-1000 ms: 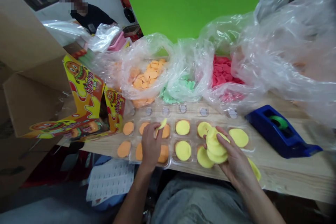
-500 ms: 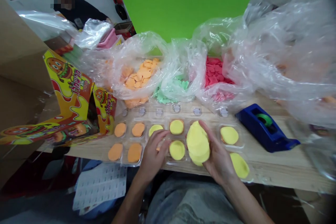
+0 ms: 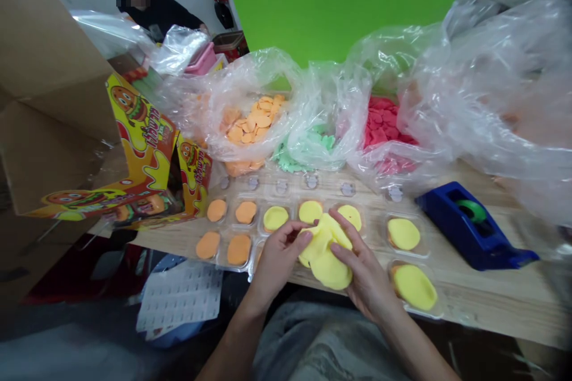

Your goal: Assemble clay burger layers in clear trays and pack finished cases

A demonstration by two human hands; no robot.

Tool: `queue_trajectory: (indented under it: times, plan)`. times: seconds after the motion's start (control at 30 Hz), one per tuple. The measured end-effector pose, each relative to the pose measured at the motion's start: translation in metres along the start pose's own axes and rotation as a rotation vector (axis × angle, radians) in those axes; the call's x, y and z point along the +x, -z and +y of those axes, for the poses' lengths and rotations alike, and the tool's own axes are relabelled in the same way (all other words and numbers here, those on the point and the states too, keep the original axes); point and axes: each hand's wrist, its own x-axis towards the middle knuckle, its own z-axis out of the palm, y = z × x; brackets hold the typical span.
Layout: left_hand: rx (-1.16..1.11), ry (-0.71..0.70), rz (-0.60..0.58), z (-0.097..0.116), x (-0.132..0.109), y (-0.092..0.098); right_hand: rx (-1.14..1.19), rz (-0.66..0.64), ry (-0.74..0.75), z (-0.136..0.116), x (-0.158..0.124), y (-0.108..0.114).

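Nearest, the right hand (image 3: pixel 366 277) cupped the fanned yellow discs (image 3: pixel 326 253) over the counter (image 3: pixel 491 292) edge, fingers curled round them. The left hand (image 3: pixel 277 259) pinched the top disc's edge, seemingly peeling one off, which called for a light, single-disc grip. Beyond lay the clear tray (image 3: pixel 290 214). Half a second earlier the left hand was at the tray, apart from the discs.

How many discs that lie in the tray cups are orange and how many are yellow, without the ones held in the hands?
Orange discs: 4
Yellow discs: 5
Total: 9
Not counted: the yellow stack in the right hand, touched by the left hand, and any cups hidden behind them.
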Motion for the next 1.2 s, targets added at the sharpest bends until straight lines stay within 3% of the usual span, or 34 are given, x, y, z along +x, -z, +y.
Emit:
queue_trajectory:
  times: [0.17,0.23,0.3,0.37,0.43,0.5,0.6,0.67,0.77,0.9,1.07,1.2]
  plan:
    - [-0.142,0.025,0.078,0.0,-0.002,0.009,-0.18,0.025,0.015,0.013,0.007,0.0]
    - [-0.228,0.025,0.181,-0.004,-0.002,0.02,-0.208,0.045,-0.012,0.016,0.009,0.001]
    - [-0.126,-0.057,0.38,-0.014,-0.005,0.035,-0.202,0.069,-0.031,0.016,0.011,0.003]
    - [0.207,-0.23,0.514,-0.03,-0.013,0.05,-0.187,0.092,-0.043,0.012,0.013,0.006]
    - [0.616,-0.445,0.448,-0.051,-0.023,0.061,-0.177,0.129,-0.05,0.007,0.015,0.01]
    - [0.916,-0.614,0.269,-0.074,-0.034,0.067,-0.181,0.176,-0.051,0.002,0.016,0.012]
    - [1.116,-0.699,0.112,-0.099,-0.045,0.071,-0.182,0.22,-0.039,-0.003,0.017,0.015]
    - [1.162,-0.696,0.044,-0.106,-0.049,0.072,-0.154,0.215,-0.048,-0.003,0.017,0.015]
    - [1.08,-0.685,0.054,-0.097,-0.049,0.068,-0.057,0.19,-0.092,0.0,0.017,0.013]
    - [0.8,-0.53,0.171,-0.058,-0.041,0.04,0.073,0.116,-0.096,0.009,0.017,0.005]
    - [0.653,-0.326,0.08,-0.017,-0.028,0.004,0.029,-0.046,-0.058,0.019,0.012,-0.007]
    - [0.49,-0.291,0.131,-0.016,-0.025,0.009,-0.002,0.014,-0.033,0.023,0.012,-0.005]
